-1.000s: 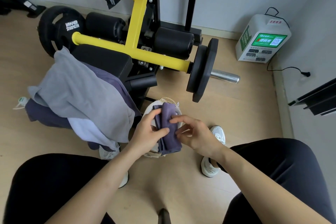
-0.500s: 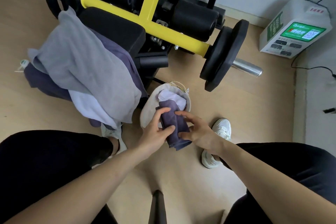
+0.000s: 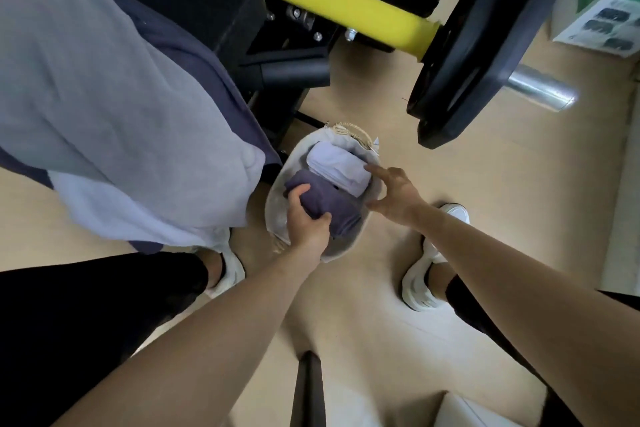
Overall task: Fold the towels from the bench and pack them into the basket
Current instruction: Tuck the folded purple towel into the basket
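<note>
The left hand (image 3: 306, 220), its grip wrapped round the folded dark-purple cloth towel (image 3: 334, 210), is seating it crosswise in the near half of the pale oval fabric basket (image 3: 277, 208), just beside the folded white towel (image 3: 337, 166) beyond, while the right hand (image 3: 396, 196), spread and empty, is flanking the rim.

Left hand (image 3: 306, 222), right hand (image 3: 398, 198) and forearms bare. Black trousers (image 3: 86, 315), hems above the ankles. Left trainer (image 3: 228, 272), right trainer (image 3: 419, 288): both white, thick soles.
</note>
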